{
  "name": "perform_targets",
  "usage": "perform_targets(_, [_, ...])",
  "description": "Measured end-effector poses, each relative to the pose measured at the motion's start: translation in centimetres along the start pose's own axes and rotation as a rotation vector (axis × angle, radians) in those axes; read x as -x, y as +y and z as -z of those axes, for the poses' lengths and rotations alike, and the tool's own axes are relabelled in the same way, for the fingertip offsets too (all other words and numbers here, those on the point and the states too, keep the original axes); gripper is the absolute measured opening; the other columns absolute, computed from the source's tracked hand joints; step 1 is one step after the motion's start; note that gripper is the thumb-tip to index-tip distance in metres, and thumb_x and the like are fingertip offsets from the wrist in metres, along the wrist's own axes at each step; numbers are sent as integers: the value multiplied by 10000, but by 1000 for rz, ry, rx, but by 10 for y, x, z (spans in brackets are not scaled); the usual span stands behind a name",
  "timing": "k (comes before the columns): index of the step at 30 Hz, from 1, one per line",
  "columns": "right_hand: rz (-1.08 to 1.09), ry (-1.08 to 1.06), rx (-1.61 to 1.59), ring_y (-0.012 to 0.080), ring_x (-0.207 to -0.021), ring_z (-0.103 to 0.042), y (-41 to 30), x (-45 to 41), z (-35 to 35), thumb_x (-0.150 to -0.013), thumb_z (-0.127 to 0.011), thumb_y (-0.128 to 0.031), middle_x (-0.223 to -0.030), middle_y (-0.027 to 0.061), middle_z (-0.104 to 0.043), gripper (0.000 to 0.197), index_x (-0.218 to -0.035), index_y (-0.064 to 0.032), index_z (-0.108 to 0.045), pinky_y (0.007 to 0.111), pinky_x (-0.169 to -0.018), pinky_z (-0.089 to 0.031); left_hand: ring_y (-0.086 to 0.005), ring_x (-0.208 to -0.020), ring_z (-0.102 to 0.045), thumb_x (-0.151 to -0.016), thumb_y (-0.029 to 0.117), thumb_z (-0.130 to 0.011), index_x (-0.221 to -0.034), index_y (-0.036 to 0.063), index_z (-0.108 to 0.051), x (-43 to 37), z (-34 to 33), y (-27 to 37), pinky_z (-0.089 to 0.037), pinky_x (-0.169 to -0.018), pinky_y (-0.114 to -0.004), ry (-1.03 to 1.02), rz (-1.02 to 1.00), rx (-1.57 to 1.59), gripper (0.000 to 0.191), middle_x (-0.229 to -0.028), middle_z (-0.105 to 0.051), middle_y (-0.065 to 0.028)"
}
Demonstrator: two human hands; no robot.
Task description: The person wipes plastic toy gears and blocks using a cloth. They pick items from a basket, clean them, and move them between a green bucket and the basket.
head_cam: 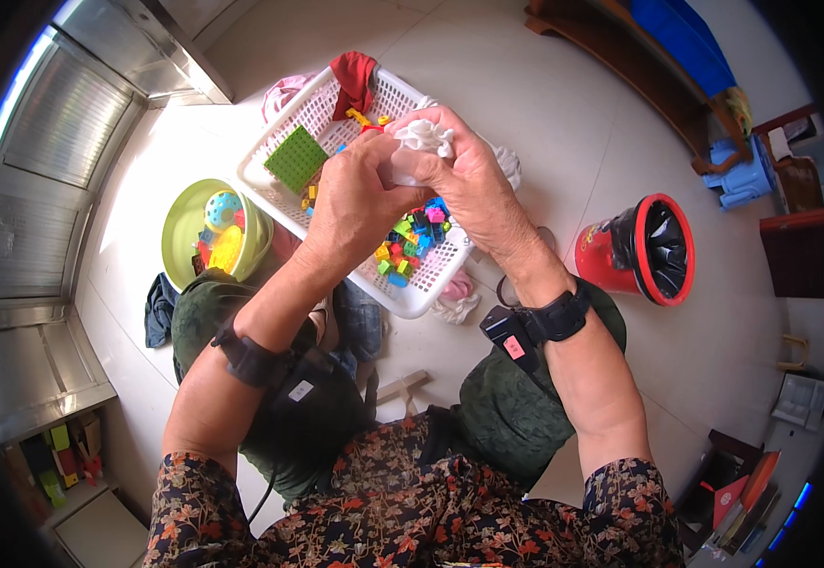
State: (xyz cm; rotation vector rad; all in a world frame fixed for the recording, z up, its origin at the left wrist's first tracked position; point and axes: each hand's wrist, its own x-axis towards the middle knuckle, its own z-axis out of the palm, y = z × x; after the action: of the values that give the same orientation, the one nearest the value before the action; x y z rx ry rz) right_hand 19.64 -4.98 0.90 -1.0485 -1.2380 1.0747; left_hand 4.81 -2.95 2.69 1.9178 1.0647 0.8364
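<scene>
Both my hands meet above a white plastic basket (412, 304). Bunched between the fingers of my left hand (355, 202) and my right hand (476, 184) is a crumpled white cloth (426, 138); my fingers hide part of it. Below them, many coloured toy building bricks (405, 255) lie loose in the basket. A green studded baseplate (297, 159) leans at the basket's left side. Over the far rim hangs a red cloth (355, 74), with a yellow and red toy piece (362, 121) close to it.
To the left stands a lime-green bucket (184, 227) with toys, including a blue perforated ball (223, 210). A red bin (603, 248) with a black liner is at the right. Dark blue cloth (161, 312) lies on the floor, and a wooden bench (618, 64) is at the far right.
</scene>
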Motion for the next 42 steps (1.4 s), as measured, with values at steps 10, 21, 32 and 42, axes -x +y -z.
perform_targets(10, [-156, 236, -142, 96, -847, -598, 4, 0, 1, -943, -612, -282, -971, 43, -617, 306, -1089, -17, -563, 246, -754, -519, -206, -762, -656, -704, 183, -824, -1024, 9, -659, 4, -6, 7, -528, -708, -324, -100, -73, 87, 399, -897, -657, -122])
perform_targets(21, [28, -78, -76, 180, -1087, -580, -3, 8, -2, -946, -584, -352, -1150, 107, -630, 380, -1145, -30, -591, 306, -944, -468, -261, -787, -680, -699, 257, -828, -1023, 23, -668, 0, 1, -5, -528, -733, -359, 91, -96, 17, 431, -867, -677, -145])
perform_targets(32, [-158, 196, -465, 127, -947, -603, 5, 0, 1, -970, -550, -305, -1031, 51, -629, 305, -1109, -34, -576, 276, -844, -500, -114, -831, -650, -758, 141, -804, -1101, 1, -627, 0, -2, 1, -535, -766, -271, -92, 22, 542, 410, -931, -693, -56])
perform_targets(42, [-15, 93, -433, 141, -1004, -604, -10, 7, 2, -950, -562, -371, -1104, 61, -630, 379, -1136, -42, -576, 309, -887, -493, -108, -828, -651, -825, 59, -728, -1196, -5, -575, -2, -3, -1, -548, -747, -241, -66, 82, 757, 406, -959, -673, -66])
